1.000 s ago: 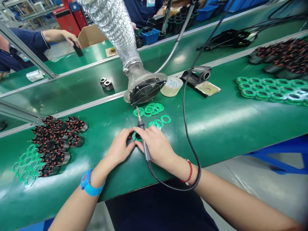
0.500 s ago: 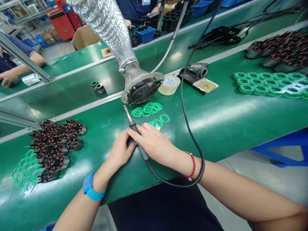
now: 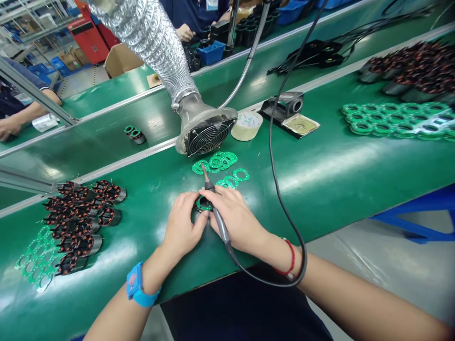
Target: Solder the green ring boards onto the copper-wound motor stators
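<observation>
My left hand (image 3: 182, 223) curls round the left side of a small motor stator topped by a green ring-shaped circuit board (image 3: 204, 207). On its other side, my right hand (image 3: 239, 219) has fingers against it while gripping a soldering iron (image 3: 222, 226). The iron's tip points up and away, clear of the ring on the stator. Fingers hide most of the stator's body. Just beyond my hands lie loose green ring boards (image 3: 223, 161). A blue wrist strap (image 3: 139, 285) circles my left wrist.
A fume extractor hood (image 3: 206, 132) hangs ahead, beside a tape roll (image 3: 246, 126) and a soldering iron stand (image 3: 289, 113). Wound stators (image 3: 83, 213) cluster at left; more stators (image 3: 415, 71) and ring boards (image 3: 398, 121) lie at right. The iron's cable (image 3: 280, 189) loops across the bench. Co-workers sit opposite.
My hands have parted slightly, and the green ring on the stator now shows between them. The soldering iron has shifted right and its tip has come nearer the loose ring boards.
</observation>
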Available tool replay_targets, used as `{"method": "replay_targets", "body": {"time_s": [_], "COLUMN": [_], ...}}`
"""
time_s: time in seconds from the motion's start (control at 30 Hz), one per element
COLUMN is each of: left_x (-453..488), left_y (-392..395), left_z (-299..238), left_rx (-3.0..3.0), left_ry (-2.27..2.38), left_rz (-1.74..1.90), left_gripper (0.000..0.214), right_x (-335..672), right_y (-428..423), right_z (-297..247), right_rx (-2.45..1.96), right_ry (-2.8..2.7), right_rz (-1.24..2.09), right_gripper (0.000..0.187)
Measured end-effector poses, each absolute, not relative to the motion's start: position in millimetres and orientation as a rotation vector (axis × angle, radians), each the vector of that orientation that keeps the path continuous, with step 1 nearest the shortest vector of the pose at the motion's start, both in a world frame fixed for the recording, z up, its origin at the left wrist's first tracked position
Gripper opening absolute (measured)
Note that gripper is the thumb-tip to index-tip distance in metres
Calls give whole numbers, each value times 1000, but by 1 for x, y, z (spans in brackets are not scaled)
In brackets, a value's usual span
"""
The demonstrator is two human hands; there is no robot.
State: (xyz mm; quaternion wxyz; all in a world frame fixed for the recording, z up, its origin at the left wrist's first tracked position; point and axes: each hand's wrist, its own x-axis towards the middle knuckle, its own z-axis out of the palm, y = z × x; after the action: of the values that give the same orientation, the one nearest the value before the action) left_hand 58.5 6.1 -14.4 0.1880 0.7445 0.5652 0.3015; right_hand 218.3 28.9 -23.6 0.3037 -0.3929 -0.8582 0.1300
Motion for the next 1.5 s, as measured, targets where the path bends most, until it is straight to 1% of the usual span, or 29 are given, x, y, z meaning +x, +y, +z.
{"method": "replay_targets", "body": {"time_s": [0.07,0.2,0.37,0.53,0.6,0.77,0.97,1.03,1.1,1.23,1.3,1.33,1.4,1.47,1.5], "left_x": [66,73,64,54,54,62,69,68,64,52,44,40,34,29,27], "left_y": [7,9,10,11,11,10,15,17,18,14,10,9,7,7,8], "left_z": [-16,-19,-10,3,1,-12,-15,-15,-17,-17,-14,-12,-6,1,4], "left_rx": [2190,2319,2381,2372,2347,2366,2346,2300,2225,2096,2115,2130,2139,2118,2098], "left_ry": [1673,1765,1648,1505,1522,1646,1733,1722,1678,1584,1546,1548,1605,1641,1625], "left_rz": [802,696,586,386,409,603,652,669,672,624,527,472,398,347,315], "left_gripper": [27,25,34,35,35,35,29,30,37,68,78,78,67,48,35], "right_x": [222,227,224,221,222,225,221,221,221,224,223,222,220,216,214], "right_y": [28,31,36,36,35,33,31,30,29,35,41,45,50,53,54], "right_z": [-26,-36,-44,-47,-48,-50,-53,-53,-50,-35,-26,-22,-16,-16,-18], "right_rx": [-1012,-999,-985,-988,-989,-1018,-1043,-1037,-1028,-1013,-934,-885,-836,-871,-903], "right_ry": [-2256,-2134,-2003,-1944,-1913,-1815,-1788,-1798,-1836,-2033,-2189,-2262,-2350,-2359,-2347], "right_rz": [435,577,578,565,611,745,774,774,752,621,635,666,696,636,587], "right_gripper": [46,45,48,45,44,45,41,40,41,53,58,58,53,46,44]}}
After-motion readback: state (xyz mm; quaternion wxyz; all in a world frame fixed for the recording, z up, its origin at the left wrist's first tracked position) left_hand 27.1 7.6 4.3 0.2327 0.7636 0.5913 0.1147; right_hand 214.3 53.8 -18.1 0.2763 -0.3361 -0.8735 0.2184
